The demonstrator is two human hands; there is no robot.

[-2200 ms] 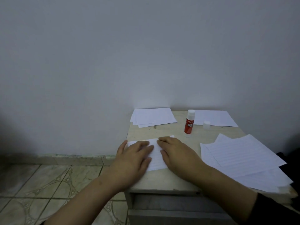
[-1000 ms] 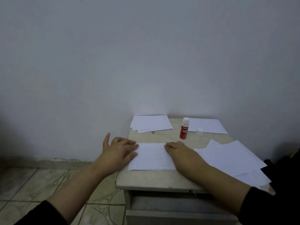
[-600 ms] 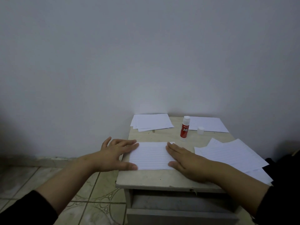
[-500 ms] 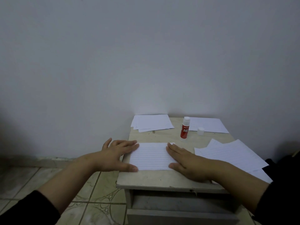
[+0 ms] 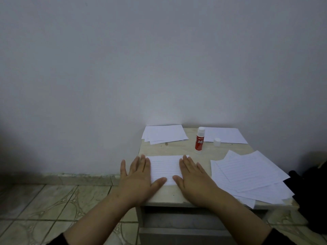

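Note:
A folded sheet of lined white paper (image 5: 165, 167) lies flat near the front left of the small wooden table (image 5: 174, 149). My left hand (image 5: 138, 175) lies flat with straight fingers on the sheet's left end, partly over the table's left edge. My right hand (image 5: 192, 175) presses flat on the sheet's right end. Both thumbs point inward along the sheet's near edge. A red glue stick (image 5: 200, 140) stands upright behind the sheet, its white cap (image 5: 217, 142) off and set down to its right.
A stack of white sheets (image 5: 164, 134) sits at the table's back left and another sheet (image 5: 224, 135) at the back right. Several loose lined sheets (image 5: 247, 175) overlap at the right edge. A dark object (image 5: 313, 188) stands at far right. Tiled floor (image 5: 44, 204) lies left.
Both hands have turned so their fingers point away from me, and have slid inward; the thumbs have come close together at the sheet's near edge. The paper has stayed in place.

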